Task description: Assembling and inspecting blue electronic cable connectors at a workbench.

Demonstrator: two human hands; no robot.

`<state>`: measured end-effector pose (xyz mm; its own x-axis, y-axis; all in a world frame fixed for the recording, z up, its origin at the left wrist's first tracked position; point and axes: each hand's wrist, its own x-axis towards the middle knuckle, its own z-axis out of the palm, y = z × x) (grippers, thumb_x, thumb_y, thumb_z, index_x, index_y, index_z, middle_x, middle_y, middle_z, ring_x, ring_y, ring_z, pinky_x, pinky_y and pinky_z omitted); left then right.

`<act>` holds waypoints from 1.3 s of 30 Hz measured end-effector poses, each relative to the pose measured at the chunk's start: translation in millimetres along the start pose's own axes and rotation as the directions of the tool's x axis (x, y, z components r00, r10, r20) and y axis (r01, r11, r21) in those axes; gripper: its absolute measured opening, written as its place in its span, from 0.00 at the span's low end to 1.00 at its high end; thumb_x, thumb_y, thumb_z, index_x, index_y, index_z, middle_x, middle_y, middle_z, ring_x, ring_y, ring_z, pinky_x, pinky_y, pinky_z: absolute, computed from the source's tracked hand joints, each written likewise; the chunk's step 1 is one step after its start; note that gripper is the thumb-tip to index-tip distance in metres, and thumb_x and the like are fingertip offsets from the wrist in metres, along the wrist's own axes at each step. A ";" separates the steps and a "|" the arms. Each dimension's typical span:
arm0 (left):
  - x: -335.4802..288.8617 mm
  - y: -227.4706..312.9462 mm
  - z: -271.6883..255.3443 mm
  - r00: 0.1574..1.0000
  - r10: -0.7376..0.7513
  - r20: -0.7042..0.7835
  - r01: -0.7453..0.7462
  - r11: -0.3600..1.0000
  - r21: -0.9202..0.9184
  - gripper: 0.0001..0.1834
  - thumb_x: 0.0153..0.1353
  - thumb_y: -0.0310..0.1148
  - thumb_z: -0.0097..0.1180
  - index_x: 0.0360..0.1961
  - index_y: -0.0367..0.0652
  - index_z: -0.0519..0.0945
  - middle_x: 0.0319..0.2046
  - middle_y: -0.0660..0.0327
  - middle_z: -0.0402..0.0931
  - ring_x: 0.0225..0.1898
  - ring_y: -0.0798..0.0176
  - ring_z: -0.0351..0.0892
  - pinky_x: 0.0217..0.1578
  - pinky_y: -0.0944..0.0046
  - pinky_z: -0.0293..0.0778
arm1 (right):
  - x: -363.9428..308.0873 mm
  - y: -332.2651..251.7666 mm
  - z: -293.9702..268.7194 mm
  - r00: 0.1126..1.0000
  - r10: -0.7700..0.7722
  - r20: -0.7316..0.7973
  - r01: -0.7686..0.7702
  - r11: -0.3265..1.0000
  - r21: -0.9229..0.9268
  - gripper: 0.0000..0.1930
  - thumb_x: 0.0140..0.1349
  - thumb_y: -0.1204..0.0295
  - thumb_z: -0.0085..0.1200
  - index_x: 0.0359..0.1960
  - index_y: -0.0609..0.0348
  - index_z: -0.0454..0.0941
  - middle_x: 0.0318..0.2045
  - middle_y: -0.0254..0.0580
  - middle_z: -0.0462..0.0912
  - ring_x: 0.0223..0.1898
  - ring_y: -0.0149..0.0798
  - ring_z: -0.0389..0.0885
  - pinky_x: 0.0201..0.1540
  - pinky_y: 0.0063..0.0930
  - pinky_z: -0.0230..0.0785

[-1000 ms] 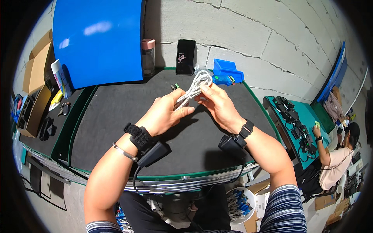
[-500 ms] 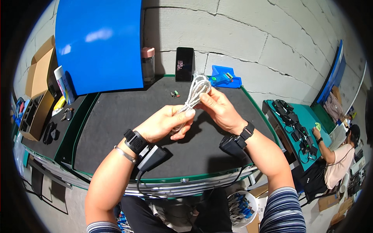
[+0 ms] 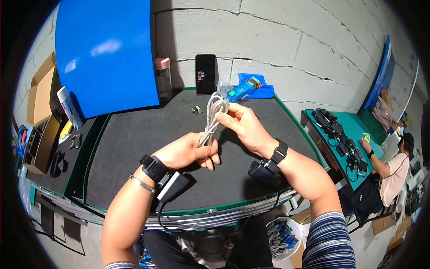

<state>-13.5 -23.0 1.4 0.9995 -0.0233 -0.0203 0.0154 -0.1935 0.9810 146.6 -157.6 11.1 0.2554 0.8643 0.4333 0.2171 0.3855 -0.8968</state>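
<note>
A coiled silvery cable (image 3: 213, 114) is tied near its middle into a narrow bundle and held above the dark mat. My left hand (image 3: 190, 150) closes around its lower end. With thumb and fingers, my right hand (image 3: 247, 127) pinches the upper loops. Just beyond the right fingertips, a translucent blue plug housing (image 3: 239, 91) points up and to the right, with a green terminal block (image 3: 255, 82) at its tip. Small green and dark connector pieces (image 3: 197, 110) lie on the mat behind the hands.
A blue tray (image 3: 267, 91), a phone (image 3: 205, 75) and a pink-lidded bottle (image 3: 163, 80) stand along the back. An open carton (image 3: 41, 105) and spray can (image 3: 69, 107) are left. A white bucket (image 3: 293, 253) holds similar cables below. A co-worker (image 3: 394, 179) sits right.
The bundle has tipped more upright, and its blue plug housing shows more fully. My left hand has moved down to the bundle's lower end. The view has shifted slightly.
</note>
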 end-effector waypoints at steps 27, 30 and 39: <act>-2.4 8.6 6.9 0.999 -0.032 0.023 0.031 0.998 0.047 0.25 0.63 0.39 0.63 0.56 0.37 0.71 0.40 0.64 0.79 0.43 0.72 0.76 0.47 0.68 0.72 | 3.0 -1.4 -7.6 0.997 -0.031 0.073 0.022 0.993 0.112 0.16 0.66 0.66 0.58 0.52 0.60 0.78 0.44 0.31 0.81 0.48 0.24 0.76 0.55 0.25 0.68; -1.9 8.7 5.6 0.985 0.060 -0.160 -0.047 0.995 0.084 0.30 0.63 0.40 0.63 0.60 0.36 0.69 0.50 0.57 0.76 0.53 0.66 0.74 0.57 0.65 0.68 | 3.6 -1.4 -7.2 0.997 -0.075 -0.004 0.075 0.995 0.062 0.17 0.67 0.67 0.57 0.55 0.60 0.76 0.45 0.33 0.81 0.48 0.25 0.76 0.54 0.24 0.69; -3.3 15.0 1.5 0.848 0.180 -0.498 -0.265 0.958 -0.106 0.29 0.72 0.54 0.40 0.64 0.45 0.68 0.57 0.59 0.73 0.60 0.64 0.69 0.58 0.58 0.63 | -1.2 -9.4 -3.6 0.985 -0.116 0.127 0.120 0.992 -0.027 0.22 0.74 0.62 0.44 0.62 0.63 0.67 0.54 0.37 0.77 0.55 0.28 0.74 0.59 0.25 0.64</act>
<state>-16.6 -27.3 15.9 0.8641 0.4336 0.2554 -0.2476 -0.0754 0.9659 147.6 -163.4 19.3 0.1074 0.8478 0.5193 0.2712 0.4775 -0.8357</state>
